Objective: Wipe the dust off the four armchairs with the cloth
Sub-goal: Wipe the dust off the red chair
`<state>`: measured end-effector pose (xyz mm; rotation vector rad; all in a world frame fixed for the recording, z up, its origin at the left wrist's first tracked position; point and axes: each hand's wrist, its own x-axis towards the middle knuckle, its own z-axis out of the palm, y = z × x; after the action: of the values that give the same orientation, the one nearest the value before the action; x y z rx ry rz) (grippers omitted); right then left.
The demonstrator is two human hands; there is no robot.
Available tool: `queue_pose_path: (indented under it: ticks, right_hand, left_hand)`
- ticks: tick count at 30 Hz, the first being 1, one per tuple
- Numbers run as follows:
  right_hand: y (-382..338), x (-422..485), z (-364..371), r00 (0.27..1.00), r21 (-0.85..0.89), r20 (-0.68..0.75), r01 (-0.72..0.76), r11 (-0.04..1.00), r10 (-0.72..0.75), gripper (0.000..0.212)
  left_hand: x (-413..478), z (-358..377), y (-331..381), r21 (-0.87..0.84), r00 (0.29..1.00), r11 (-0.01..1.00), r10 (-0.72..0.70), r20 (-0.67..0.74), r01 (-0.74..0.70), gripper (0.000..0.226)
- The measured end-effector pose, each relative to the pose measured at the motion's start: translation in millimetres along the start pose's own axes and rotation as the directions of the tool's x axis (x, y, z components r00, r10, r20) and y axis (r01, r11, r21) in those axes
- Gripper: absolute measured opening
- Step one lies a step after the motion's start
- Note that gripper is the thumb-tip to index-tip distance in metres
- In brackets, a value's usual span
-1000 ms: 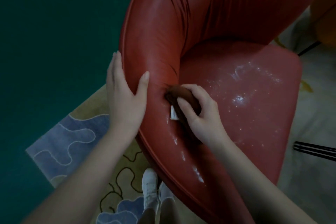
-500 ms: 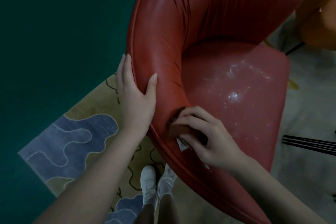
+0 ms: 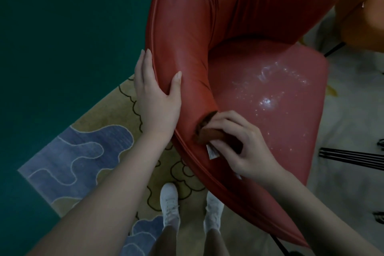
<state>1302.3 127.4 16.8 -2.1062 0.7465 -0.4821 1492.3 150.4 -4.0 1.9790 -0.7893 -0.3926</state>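
A red leather armchair (image 3: pixel 239 16) fills the upper middle of the head view. Its seat (image 3: pixel 291 110) carries white dust specks. My left hand (image 3: pixel 155 95) rests on the chair's curved left arm, fingers straight down the outer side and thumb on the inner side. My right hand (image 3: pixel 241 145) grips a bunched brown cloth (image 3: pixel 209 133) with a white label and presses it on the lower inner face of that arm, beside the seat edge. Most of the cloth is hidden under my fingers.
An orange armchair (image 3: pixel 365 16) stands at the upper right, right next to the red one. Black metal chair legs (image 3: pixel 353 158) show at the right. A patterned beige and blue rug (image 3: pixel 87 151) lies under my white shoes (image 3: pixel 170 203). Dark green floor (image 3: pixel 62 37) lies to the left.
My right hand slid the cloth down the inner side of the chair's arm toward me. The white streaks it passed over on the arm are gone. My left hand kept its place.
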Motion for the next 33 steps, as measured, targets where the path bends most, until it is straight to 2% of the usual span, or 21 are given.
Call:
queue_pose_path:
  ticks: [6, 12, 18, 24, 29, 33]
  right_hand:
    - [-3, 25, 6, 0.998, 0.039, -0.057, -0.003, 0.999, 0.005, 0.020]
    - [2, -15, -9, 0.990, 0.051, 0.124, 0.058, 0.997, -0.064, 0.021]
    - [19, -11, -10, 0.993, 0.102, -0.061, -0.091, 0.991, 0.098, 0.018]
    - [32, -13, -8, 0.994, 0.105, -0.059, -0.089, 0.991, 0.095, 0.022]
    - [52, -12, -9, 0.993, 0.127, -0.068, -0.084, 0.988, 0.093, 0.020]
    - [74, -10, -9, 0.986, 0.182, -0.048, -0.151, 0.972, 0.162, 0.023]
  left_hand:
    - [-1, -1, 2, 0.027, 1.000, 1.000, -0.001, 0.002, 0.001, 0.069]
    - [-3, -2, 8, 0.068, 0.999, 0.997, -0.029, -0.028, 0.031, 0.067]
    - [-43, 6, 19, 0.159, 0.998, 0.987, -0.017, -0.066, 0.027, 0.070]
    - [-86, 20, 20, 0.278, 0.991, 0.959, -0.007, -0.137, 0.046, 0.072]
    - [-85, 21, 18, 0.284, 0.987, 0.958, -0.002, -0.160, 0.048, 0.072]
    - [-86, 23, 18, 0.296, 0.984, 0.953, -0.006, -0.179, 0.060, 0.072]
